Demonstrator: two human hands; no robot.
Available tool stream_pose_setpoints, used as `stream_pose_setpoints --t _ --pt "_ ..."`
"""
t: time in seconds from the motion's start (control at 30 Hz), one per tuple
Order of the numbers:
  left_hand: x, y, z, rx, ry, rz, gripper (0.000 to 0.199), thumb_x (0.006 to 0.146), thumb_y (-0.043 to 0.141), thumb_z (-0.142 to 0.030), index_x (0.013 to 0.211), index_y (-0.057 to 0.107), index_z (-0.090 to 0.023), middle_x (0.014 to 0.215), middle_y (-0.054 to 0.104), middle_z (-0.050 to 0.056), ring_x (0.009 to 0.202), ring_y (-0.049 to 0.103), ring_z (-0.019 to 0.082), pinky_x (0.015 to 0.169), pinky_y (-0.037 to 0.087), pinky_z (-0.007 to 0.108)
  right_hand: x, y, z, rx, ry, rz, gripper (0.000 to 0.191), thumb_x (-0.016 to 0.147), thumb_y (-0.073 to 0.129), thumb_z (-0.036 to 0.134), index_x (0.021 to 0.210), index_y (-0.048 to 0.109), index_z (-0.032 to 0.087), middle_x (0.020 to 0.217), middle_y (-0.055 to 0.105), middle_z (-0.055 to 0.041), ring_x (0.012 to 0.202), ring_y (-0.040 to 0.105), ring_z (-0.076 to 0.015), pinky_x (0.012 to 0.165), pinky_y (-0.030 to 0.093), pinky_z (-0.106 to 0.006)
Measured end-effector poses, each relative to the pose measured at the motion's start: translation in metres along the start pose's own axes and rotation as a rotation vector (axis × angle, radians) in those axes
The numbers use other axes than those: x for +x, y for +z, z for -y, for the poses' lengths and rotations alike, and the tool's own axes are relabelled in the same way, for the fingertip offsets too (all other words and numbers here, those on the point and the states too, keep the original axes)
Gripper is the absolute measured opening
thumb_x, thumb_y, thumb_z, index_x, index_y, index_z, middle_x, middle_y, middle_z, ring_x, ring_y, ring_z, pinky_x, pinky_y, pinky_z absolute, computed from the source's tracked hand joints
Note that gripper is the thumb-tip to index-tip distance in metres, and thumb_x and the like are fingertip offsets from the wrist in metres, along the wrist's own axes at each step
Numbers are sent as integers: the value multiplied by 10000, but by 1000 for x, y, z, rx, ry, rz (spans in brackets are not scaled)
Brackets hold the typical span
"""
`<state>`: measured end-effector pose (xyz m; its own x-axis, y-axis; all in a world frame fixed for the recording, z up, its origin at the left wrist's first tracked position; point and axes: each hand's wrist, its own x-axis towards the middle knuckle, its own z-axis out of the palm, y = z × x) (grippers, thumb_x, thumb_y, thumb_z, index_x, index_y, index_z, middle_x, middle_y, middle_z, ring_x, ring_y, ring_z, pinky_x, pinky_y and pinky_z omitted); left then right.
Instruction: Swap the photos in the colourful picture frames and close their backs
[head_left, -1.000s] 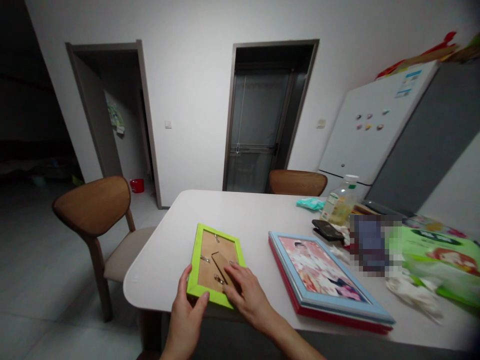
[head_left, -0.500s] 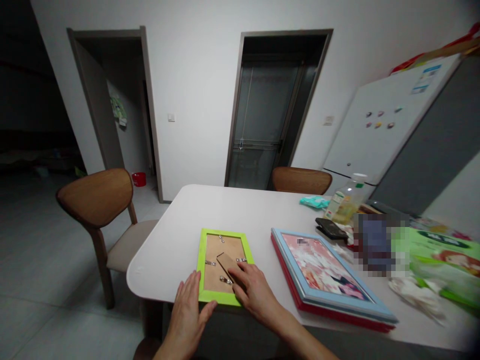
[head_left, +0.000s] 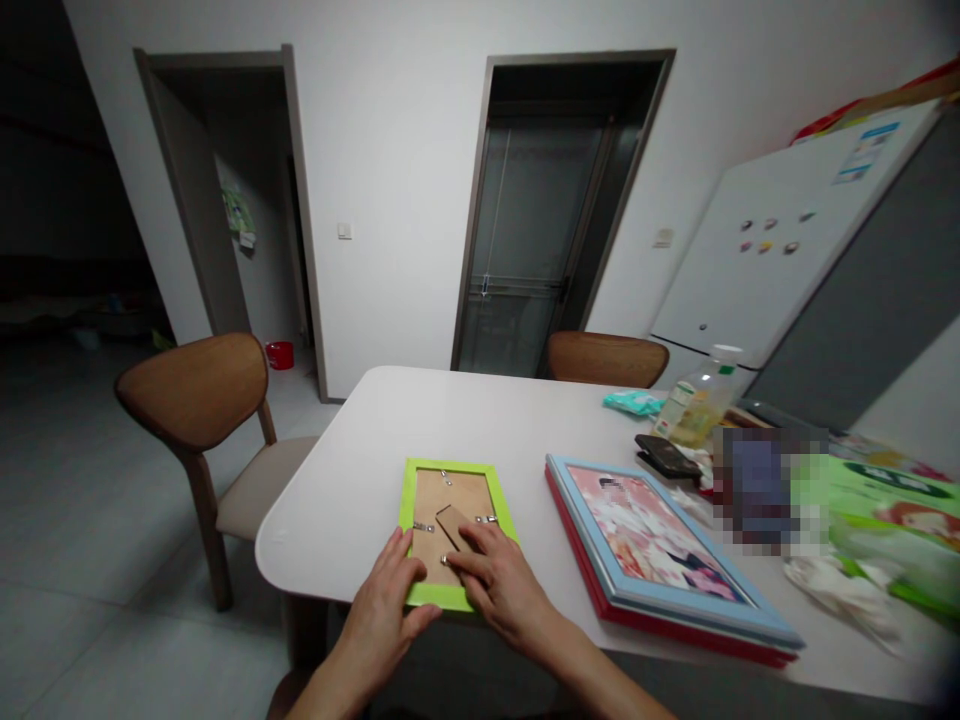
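Observation:
A green picture frame [head_left: 409, 500] lies face down on the white table [head_left: 352, 450], its brown backing board [head_left: 435, 490] showing metal clips and a stand leg. My left hand [head_left: 386, 600] rests on the frame's lower left edge, fingers apart, holding nothing. My right hand [head_left: 502, 585] lies over the lower right part of the backing, its index fingertip at the lower metal clip [head_left: 445, 560]. Its other fingers are bent over the stand leg and partly hide it.
Right of the hands lies a stack of frames, a blue one [head_left: 622, 590] on top. Beyond are a black object [head_left: 667, 457], a bottle [head_left: 697, 405], a teal packet [head_left: 634, 402], crumpled tissue [head_left: 840, 595] and a green bag [head_left: 862, 490]. Wooden chairs [head_left: 202, 390] stand at the table.
My right index finger has stretched out toward the lower clip. My left hand has shifted slightly right and up along the frame's edge, its fingers more bent. The view has shifted slightly.

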<state>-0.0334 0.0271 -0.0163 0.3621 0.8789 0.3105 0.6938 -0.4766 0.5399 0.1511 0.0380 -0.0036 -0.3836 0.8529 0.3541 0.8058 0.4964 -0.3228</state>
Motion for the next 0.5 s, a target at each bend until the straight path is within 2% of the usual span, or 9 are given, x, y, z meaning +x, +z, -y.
stream_pose_setpoints --t 0.13,0.3,0.5 --pt "-1 -1 0 -22 6 3 154 659 611 -171 777 514 -192 1289 376 135 1221 261 239 970 298 424 1 0 -2 9 13 9 237 747 472 229 921 618 298 1076 511 -45 986 414 -207 827 327 -365" --pt "-1 0 3 -33 23 -9 146 660 615 -190 755 504 -194 1274 397 137 1217 269 243 963 304 432 1 -2 0 57 -44 38 190 743 484 208 785 651 286 1033 528 -27 974 417 -194 812 333 -340" --pt "-1 -1 1 -37 20 -10 155 646 626 -187 748 510 -189 1262 409 151 1214 277 246 964 303 419 9 -8 -5 67 -62 121 183 745 493 245 828 647 296 1022 537 -19 929 440 -174 805 328 -318"
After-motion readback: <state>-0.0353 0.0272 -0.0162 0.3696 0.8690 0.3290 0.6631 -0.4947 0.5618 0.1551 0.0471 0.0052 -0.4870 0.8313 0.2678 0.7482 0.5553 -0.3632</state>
